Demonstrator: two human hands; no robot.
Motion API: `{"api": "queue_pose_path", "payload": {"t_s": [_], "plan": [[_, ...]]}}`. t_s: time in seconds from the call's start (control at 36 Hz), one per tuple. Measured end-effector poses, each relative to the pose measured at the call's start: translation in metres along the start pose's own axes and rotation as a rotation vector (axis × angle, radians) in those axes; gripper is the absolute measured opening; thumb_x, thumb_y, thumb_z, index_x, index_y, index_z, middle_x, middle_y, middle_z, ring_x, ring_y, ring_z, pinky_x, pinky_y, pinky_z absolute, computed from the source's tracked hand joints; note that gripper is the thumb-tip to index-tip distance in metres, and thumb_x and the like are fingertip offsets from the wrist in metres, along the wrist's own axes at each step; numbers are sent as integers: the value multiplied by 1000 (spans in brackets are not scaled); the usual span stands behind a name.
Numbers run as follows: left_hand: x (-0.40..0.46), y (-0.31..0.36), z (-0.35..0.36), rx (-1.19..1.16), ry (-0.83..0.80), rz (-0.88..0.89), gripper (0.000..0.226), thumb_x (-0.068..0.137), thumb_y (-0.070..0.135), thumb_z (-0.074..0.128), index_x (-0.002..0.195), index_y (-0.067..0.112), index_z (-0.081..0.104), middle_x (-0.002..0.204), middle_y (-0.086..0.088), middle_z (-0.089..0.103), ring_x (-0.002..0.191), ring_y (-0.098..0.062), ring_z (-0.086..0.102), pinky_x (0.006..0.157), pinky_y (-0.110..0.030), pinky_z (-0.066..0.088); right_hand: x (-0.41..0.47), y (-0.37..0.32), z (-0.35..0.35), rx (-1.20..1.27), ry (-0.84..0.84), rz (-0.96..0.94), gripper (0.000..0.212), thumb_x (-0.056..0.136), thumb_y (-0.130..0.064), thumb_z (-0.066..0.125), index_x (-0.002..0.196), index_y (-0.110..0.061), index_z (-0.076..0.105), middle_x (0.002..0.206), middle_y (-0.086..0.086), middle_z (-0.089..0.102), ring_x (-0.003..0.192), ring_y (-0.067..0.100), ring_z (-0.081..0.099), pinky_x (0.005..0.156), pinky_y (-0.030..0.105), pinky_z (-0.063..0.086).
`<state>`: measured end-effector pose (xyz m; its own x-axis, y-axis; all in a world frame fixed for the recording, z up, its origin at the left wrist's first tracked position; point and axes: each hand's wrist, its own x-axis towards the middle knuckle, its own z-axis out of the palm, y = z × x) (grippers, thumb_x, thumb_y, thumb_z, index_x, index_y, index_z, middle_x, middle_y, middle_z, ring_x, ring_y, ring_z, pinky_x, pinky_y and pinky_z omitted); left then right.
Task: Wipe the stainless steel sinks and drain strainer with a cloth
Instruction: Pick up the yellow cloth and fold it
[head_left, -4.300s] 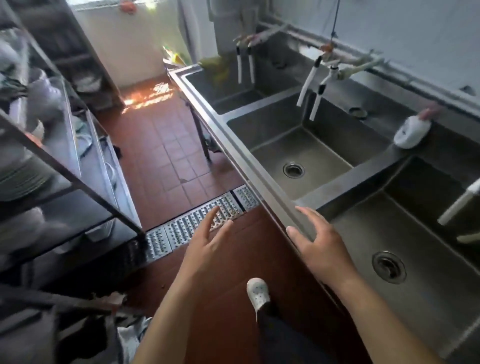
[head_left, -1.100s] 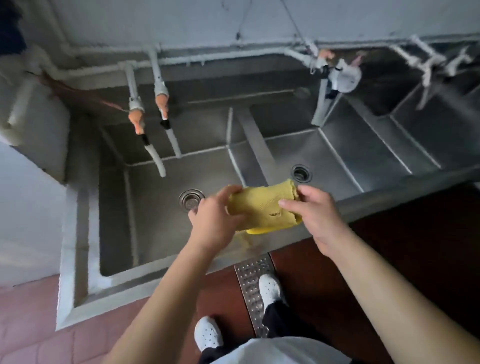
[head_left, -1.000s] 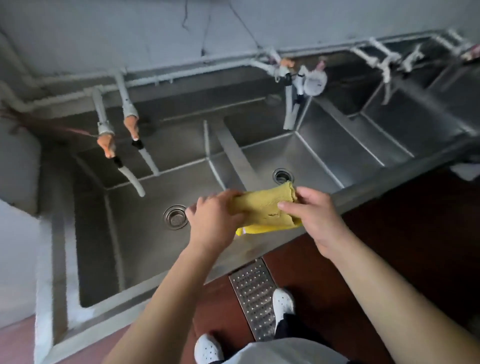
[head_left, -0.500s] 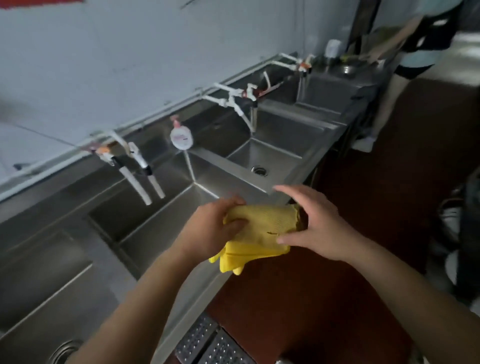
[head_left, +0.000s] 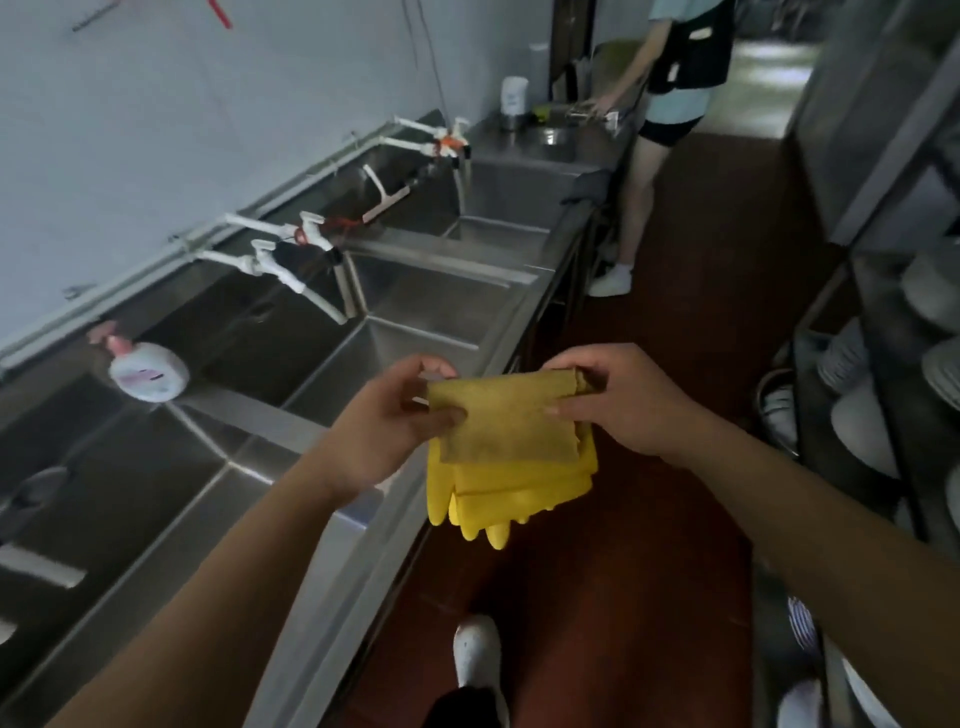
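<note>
Head view: both hands hold a folded yellow cloth (head_left: 506, 421) in the air above the front rim of the sinks (head_left: 363, 514). Left hand (head_left: 387, 421) pinches its left edge between thumb and fingers; right hand (head_left: 631, 400) pinches the right edge the same way. Yellow rubber gloves (head_left: 498, 499) hang under the cloth, fingers down. White taps (head_left: 291, 270) reach over the basins, with a soap bottle (head_left: 148, 371) on the ledge. Another person (head_left: 670, 93) stands at the far end. Plates (head_left: 862, 431) fill the right-hand rack.
</note>
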<state>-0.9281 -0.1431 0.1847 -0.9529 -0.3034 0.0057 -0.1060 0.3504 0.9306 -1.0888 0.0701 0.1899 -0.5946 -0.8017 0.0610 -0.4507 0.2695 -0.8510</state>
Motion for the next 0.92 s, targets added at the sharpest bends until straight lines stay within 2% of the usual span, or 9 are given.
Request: {"api": "queue_pose_path", "payload": {"t_s": [0.11, 0.19, 0.28, 0.33, 0.47, 0.56, 0.69, 0.81, 0.92], "plan": [[88, -7, 15, -67, -28, -10, 30, 82, 10, 78, 104, 27, 65, 105, -7, 67, 95, -23, 68, 89, -42, 55, 44, 28, -42, 44, 88, 42, 31, 80, -4, 78, 106, -22, 74, 99, -5, 73, 92, 3, 66, 76, 11, 51], [157, -9, 26, -147, -37, 5, 29, 82, 8, 78, 104, 23, 66, 106, -11, 68, 96, -25, 68, 85, -38, 56, 87, 48, -79, 85, 144, 97, 32, 79, -5, 79, 102, -27, 76, 98, -6, 74, 92, 3, 68, 76, 13, 54], [225, -9, 35, -233, -44, 24, 27, 82, 8, 77, 99, 27, 69, 97, 2, 70, 87, -14, 69, 72, -24, 57, 131, 68, -115, 119, 184, 154, 33, 79, -5, 79, 98, -32, 76, 96, -8, 75, 90, 6, 70, 70, 16, 54], [267, -6, 39, -269, -60, 18, 27, 82, 11, 78, 97, 32, 70, 92, 11, 70, 85, -10, 69, 70, -21, 56, 156, 80, -138, 139, 192, 189, 33, 79, -4, 79, 97, -33, 77, 96, -8, 75, 90, 6, 70, 69, 15, 53], [368, 2, 52, -302, -112, 21, 29, 80, 11, 79, 95, 34, 71, 88, 11, 71, 81, -6, 69, 69, -17, 54, 212, 108, -193, 119, 237, 212, 36, 80, -7, 79, 94, -40, 76, 97, -10, 75, 92, 6, 70, 77, 20, 57], [423, 9, 64, -276, -137, 34, 28, 80, 11, 79, 95, 33, 70, 88, 11, 73, 82, -2, 69, 67, -12, 52, 240, 127, -223, 99, 298, 193, 36, 77, -4, 79, 92, -36, 76, 95, -8, 75, 92, 9, 70, 82, 24, 58], [513, 10, 89, -240, -210, 43, 25, 81, 16, 79, 96, 33, 70, 95, 4, 73, 91, -13, 70, 83, -33, 57, 293, 173, -278, 109, 348, 199, 34, 78, -1, 78, 92, -31, 77, 93, -7, 75, 91, 8, 70, 81, 24, 57], [583, 4, 112, -223, -186, 42, 23, 80, 18, 78, 97, 32, 69, 97, 4, 71, 93, -16, 69, 84, -35, 57, 344, 218, -321, 98, 320, 184, 32, 79, -2, 77, 93, -31, 77, 93, -8, 75, 90, 6, 70, 78, 19, 55], [654, -1, 132, -209, -138, 26, 27, 82, 14, 77, 96, 35, 68, 96, 6, 72, 90, -13, 70, 79, -28, 58, 403, 270, -365, 97, 263, 159, 28, 80, -5, 77, 99, -26, 76, 96, -5, 75, 93, 10, 70, 83, 27, 57]]}}
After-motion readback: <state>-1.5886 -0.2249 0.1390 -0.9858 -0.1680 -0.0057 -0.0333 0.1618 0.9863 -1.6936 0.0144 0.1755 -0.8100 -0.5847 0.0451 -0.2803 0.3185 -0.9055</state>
